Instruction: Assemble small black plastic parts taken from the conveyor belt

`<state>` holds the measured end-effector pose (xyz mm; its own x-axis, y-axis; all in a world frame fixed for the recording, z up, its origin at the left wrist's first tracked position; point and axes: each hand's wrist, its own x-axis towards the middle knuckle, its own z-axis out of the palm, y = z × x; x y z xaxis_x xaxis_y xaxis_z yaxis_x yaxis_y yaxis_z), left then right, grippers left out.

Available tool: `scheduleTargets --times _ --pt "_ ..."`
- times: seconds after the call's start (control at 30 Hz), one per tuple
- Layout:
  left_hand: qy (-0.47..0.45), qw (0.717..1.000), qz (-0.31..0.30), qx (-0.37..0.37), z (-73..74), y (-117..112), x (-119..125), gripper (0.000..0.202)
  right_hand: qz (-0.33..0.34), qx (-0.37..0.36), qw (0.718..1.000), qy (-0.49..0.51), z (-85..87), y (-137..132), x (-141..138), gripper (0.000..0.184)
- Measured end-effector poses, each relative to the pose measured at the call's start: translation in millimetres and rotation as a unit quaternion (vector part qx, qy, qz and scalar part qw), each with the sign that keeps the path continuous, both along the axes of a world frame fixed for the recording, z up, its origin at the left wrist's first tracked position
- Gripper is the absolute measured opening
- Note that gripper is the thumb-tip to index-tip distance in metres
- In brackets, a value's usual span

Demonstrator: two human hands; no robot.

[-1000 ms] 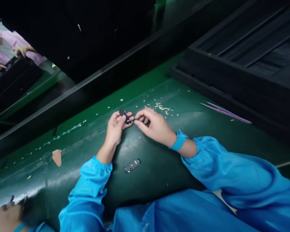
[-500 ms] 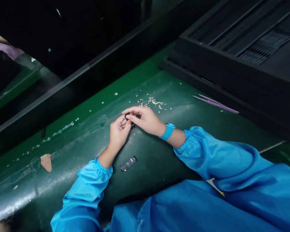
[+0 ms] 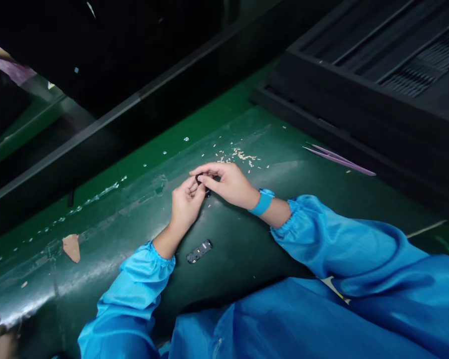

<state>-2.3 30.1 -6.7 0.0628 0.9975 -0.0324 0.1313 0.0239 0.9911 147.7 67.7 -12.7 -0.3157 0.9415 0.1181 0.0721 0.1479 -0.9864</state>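
Observation:
Between my two hands is a small black part [image 3: 208, 193], mostly covered by my fingers, so its full shape is hidden. My left hand [image 3: 187, 202] pinches it from the left side. The thumb and fingers of my right hand [image 3: 228, 183], which has a blue band at the wrist, close on the same part from the right. Below my hands a small dark circuit board [image 3: 199, 252] with rounded ends lies on the green mat [image 3: 239, 249]. Just beyond my right hand are scattered many tiny pale pieces [image 3: 243, 156].
Purple tweezers [image 3: 340, 159] lie at the right beside a stack of black trays [image 3: 340, 99]. A brown scrap [image 3: 71, 248] rests on the mat at left. Behind runs a dark rail [image 3: 134, 114]. Another person's hand [image 3: 0, 344] shows at the lower left corner.
The view has shifted slightly. Both hands keep hold of the black part in nearly the same pose. At the lower left, the other person's hand shows a little more.

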Motion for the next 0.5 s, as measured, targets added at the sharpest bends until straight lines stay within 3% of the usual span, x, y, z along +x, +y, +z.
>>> scheduleTargets --times 0.5 --pt "0.040 0.999 0.007 0.032 -0.9 -3.2 1.2 0.021 0.003 0.014 1.000 0.009 0.6 0.1 -0.1 0.023"
